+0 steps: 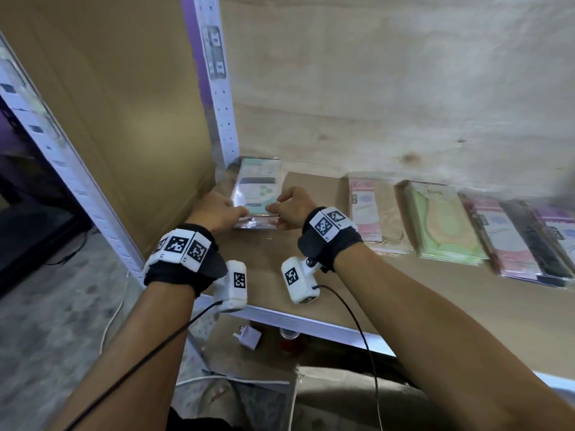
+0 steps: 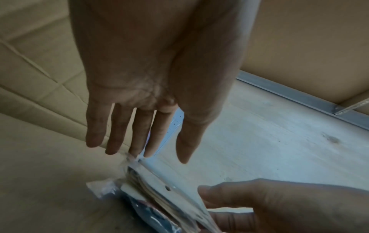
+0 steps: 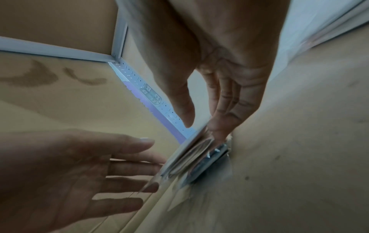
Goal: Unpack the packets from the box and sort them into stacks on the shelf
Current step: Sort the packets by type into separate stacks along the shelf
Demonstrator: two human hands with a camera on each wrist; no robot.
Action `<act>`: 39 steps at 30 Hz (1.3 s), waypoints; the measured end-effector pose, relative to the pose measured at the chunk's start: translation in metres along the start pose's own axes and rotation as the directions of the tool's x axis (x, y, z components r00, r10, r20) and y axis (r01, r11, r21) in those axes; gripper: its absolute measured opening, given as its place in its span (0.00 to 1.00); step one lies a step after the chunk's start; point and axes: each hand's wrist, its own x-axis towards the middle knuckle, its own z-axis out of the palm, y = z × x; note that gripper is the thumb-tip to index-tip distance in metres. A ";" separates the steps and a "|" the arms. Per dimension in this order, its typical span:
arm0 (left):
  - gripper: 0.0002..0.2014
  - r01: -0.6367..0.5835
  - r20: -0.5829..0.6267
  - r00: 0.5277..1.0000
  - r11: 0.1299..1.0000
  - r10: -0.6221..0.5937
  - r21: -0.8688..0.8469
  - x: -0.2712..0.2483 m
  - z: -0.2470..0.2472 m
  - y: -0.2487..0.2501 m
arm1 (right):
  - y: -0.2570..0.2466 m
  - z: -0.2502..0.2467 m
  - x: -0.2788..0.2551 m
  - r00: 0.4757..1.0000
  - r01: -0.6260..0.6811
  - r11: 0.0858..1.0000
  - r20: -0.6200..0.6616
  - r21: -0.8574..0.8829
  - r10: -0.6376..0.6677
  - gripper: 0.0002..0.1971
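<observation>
A stack of teal-and-white packets point(image 1: 258, 191) in clear wrap lies in the far left corner of the shelf point(image 1: 311, 269). My left hand point(image 1: 217, 213) is at the stack's near left side and my right hand point(image 1: 294, 206) at its near right side. In the left wrist view the left hand point(image 2: 159, 78) has straight, spread fingers above the stack point(image 2: 159, 197). In the right wrist view the right hand point(image 3: 229, 78) lays straight fingers along the stack's point(image 3: 191, 157) side, thumb over the top. The left hand's fingers point(image 3: 129, 167) touch the opposite side.
Further stacks lie in a row to the right: pink point(image 1: 367, 209), green point(image 1: 441, 219), then pink and black point(image 1: 513, 234). A white perforated post point(image 1: 217, 88) and a cardboard wall point(image 1: 124, 119) close the left side. A white plug point(image 1: 249, 335) lies under the shelf.
</observation>
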 end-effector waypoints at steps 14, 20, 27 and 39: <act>0.19 -0.143 0.118 0.982 0.989 0.145 -0.019 -0.038 0.011 0.017 | 0.004 -0.054 -0.051 0.982 -0.174 0.901 0.139 0.397 0.129 0.02; 0.29 -0.425 0.042 0.905 0.899 0.423 0.106 -0.061 0.019 0.050 | 0.003 -0.109 -0.088 0.984 -0.150 0.785 0.170 0.601 0.059 0.06; 0.22 -0.717 -0.329 0.596 0.670 0.733 0.192 -0.094 0.034 0.102 | 0.009 -0.167 -0.120 0.995 -0.014 0.763 0.087 0.646 -0.055 0.03; 0.14 -0.845 -0.513 0.510 0.513 0.691 -0.149 -0.102 0.076 0.166 | 0.044 -0.234 -0.158 0.992 0.126 0.767 -0.084 0.629 -0.094 0.33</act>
